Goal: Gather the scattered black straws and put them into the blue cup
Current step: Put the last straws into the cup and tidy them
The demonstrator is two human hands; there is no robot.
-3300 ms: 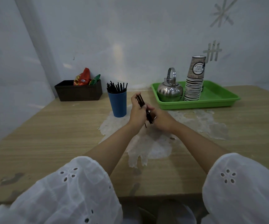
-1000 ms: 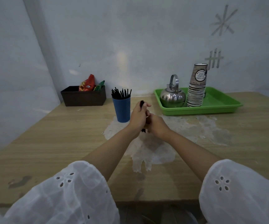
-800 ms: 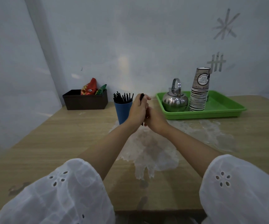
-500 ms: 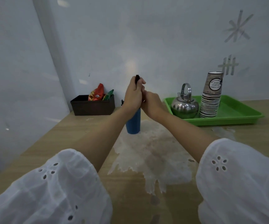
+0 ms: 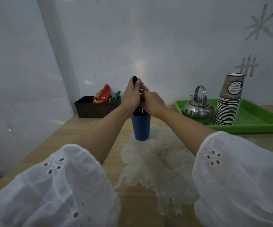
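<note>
— While we hold both hands above the blue cup (image 5: 140, 128), what do we grip?

— We grip a bundle of black straws (image 5: 134, 78). Our left hand (image 5: 132, 95) is curled tight around it, and only the top ends stick out above the fist. Our right hand (image 5: 152, 102) presses against the left from the side, fingers folded in; we cannot tell whether it touches the straws themselves.

— Where do the lower ends of the bundle go?

— We see dark straw tips at the cup's mouth, just under our hands, but our hands hide whether those belong to the bundle or already stand in the cup.

— And where does the cup stand?

— It stands upright on the wooden table (image 5: 89, 131), toward the far edge, at the far end of a pale, ragged patch (image 5: 157, 161) on the tabletop.

— What else do we have around it?

— At the far left, against the wall, sits a dark brown box (image 5: 96, 110) with red and green packets (image 5: 103, 96) poking out. At the far right lies a green tray (image 5: 263, 125) carrying a steel kettle (image 5: 198, 110) and, just beside it, a stack of upturned paper cups (image 5: 229, 104). Our white eyelet sleeves (image 5: 58, 190) fill the near corners of the view.
</note>
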